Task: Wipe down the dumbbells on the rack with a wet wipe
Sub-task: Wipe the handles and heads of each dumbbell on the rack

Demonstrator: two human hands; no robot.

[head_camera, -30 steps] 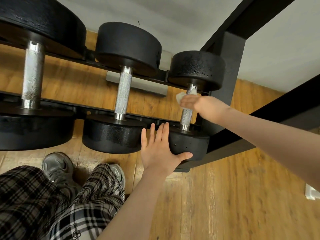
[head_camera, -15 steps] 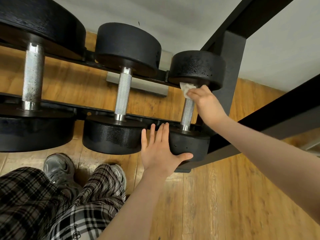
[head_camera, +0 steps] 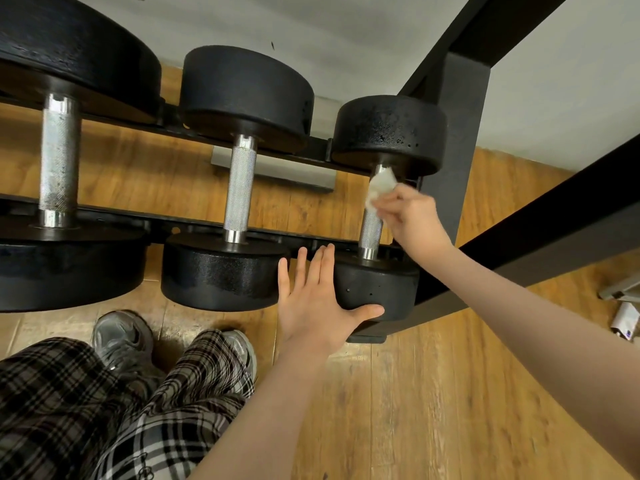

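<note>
Right fingers [head_camera: 388,202] pinch one wipe [head_camera: 380,188] on the handle [head_camera: 370,230]; left fingers [head_camera: 313,268] spread flat. Three dumbbells, leftmost [head_camera: 59,157] cut off.

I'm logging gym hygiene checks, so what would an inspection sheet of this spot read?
Surface: wooden floor under a black rack.
Job's things: three dumbbells; wet wipe against the smallest dumbbell, at its handle.
Clutter: small white item on the floor at right.
Hands: right hand pinches the wipe; left hand rests flat on the dumbbell's near head.
Cables: nothing seen.
Surroundings: white wall, plaid trousers, grey shoes.
</note>
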